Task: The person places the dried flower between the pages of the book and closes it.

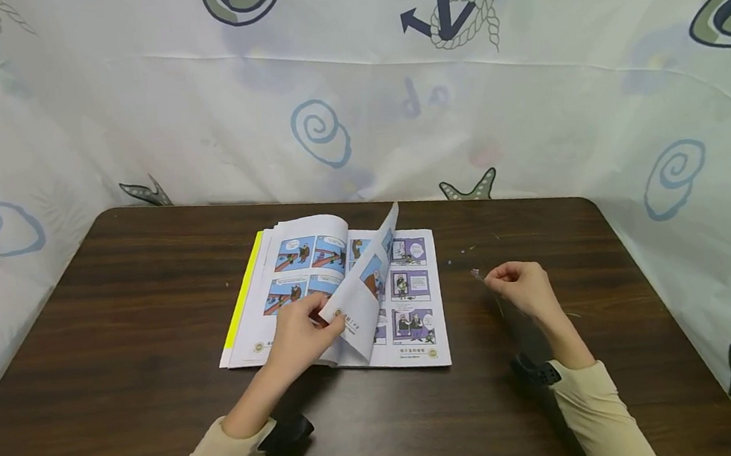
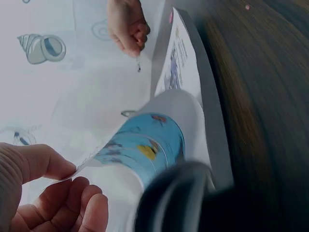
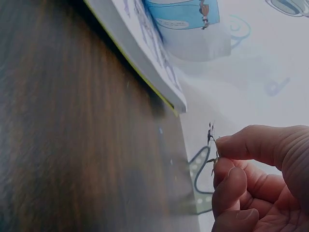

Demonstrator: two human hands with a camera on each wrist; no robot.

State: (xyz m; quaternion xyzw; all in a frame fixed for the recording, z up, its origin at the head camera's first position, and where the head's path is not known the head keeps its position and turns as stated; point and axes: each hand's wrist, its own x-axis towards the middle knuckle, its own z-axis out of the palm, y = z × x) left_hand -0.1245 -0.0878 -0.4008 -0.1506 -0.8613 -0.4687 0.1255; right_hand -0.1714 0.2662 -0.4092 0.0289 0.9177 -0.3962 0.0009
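An open comic book (image 1: pixel 415 305) with colour panels lies on the table. Between thumb and fingers my left hand (image 1: pixel 299 333) pinches the edge of one page (image 1: pixel 362 303), which stands lifted and curled over the spread. The left wrist view shows that pinch close up, the page (image 2: pixel 140 140) bending away from the thumb. To the right of the book, my right hand (image 1: pixel 527 288) holds a small dried flower sprig (image 1: pixel 476 274) by its thin stem. In the right wrist view the sprig (image 3: pixel 211 140) shows dark little tips at the thumb and forefinger.
Tiny loose bits (image 1: pixel 464 250) lie on the dark wooden table (image 1: pixel 115 347) near the book's right side. A thin stalk (image 1: pixel 573 315) lies by the right wrist. Behind the table hangs a white cloth (image 1: pixel 191 127) with sea prints.
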